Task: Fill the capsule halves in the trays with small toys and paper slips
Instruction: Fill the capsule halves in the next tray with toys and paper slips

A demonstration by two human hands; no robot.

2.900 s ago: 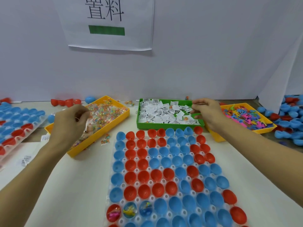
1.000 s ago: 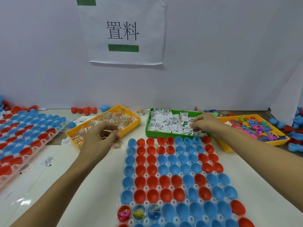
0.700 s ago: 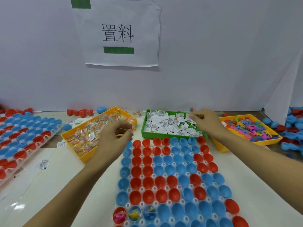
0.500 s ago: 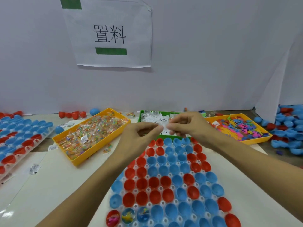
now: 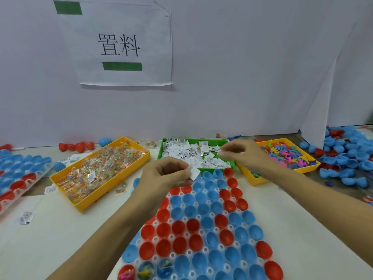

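Note:
A clear tray (image 5: 211, 215) of red and blue capsule halves lies in front of me. Three halves at its near left corner hold small toys (image 5: 145, 270). My left hand (image 5: 165, 175) hovers over the tray's far end and pinches a white paper slip (image 5: 194, 172). My right hand (image 5: 241, 155) is blurred, fingers curled, above the right side of the green tray (image 5: 161, 149) of paper slips. Whether it holds a slip is unclear.
A yellow tray (image 5: 80, 207) of wrapped toys sits at the left and another yellow tray (image 5: 252, 179) of coloured figures at the right. A second capsule tray (image 5: 20, 174) lies far left. Loose capsule halves (image 5: 347, 158) pile up at the right. A white wall with a paper sign (image 5: 123, 47) stands behind.
My left hand left the wrapped-toy tray and met my right hand over the capsule tray. It now holds a slip, and my right hand has gone back to the green tray.

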